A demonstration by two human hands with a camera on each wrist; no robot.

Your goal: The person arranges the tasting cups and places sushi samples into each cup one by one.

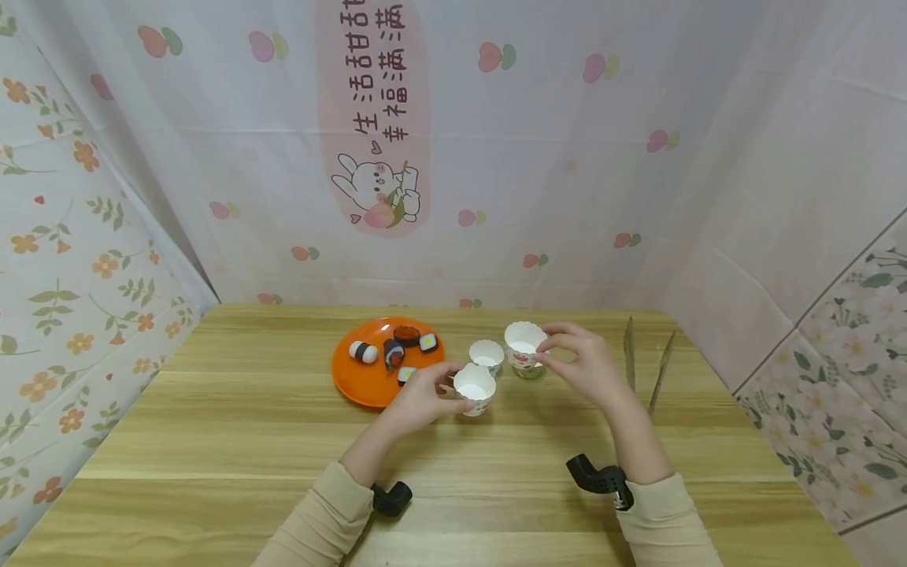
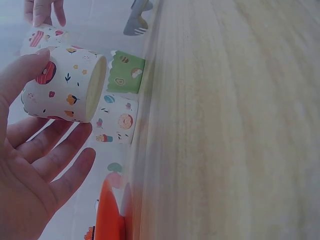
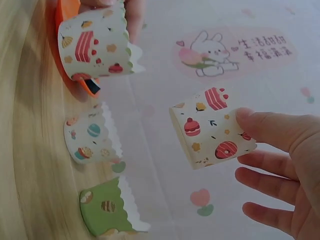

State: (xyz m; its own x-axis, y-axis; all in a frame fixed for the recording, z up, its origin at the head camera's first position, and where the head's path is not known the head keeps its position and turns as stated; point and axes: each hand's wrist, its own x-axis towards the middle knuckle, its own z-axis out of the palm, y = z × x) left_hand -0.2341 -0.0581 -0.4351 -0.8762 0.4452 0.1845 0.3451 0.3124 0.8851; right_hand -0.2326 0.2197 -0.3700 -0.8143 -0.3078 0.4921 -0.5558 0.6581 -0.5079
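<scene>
My left hand grips a white paper baking cup with dessert and flower prints, thumb on one side and fingers on the other; in the left wrist view it is clear of the table. Another white baking cup with similar prints is pinched at its scalloped rim by my right hand. In the head view this one overlaps a green baking cup standing on the table. Beside the green cup stands a white baking cup with pastel prints, between the two hands.
An orange plate with several sushi pieces lies left of the cups. Metal tongs rest on the wooden table at the right. A printed curtain hangs behind the table's far edge.
</scene>
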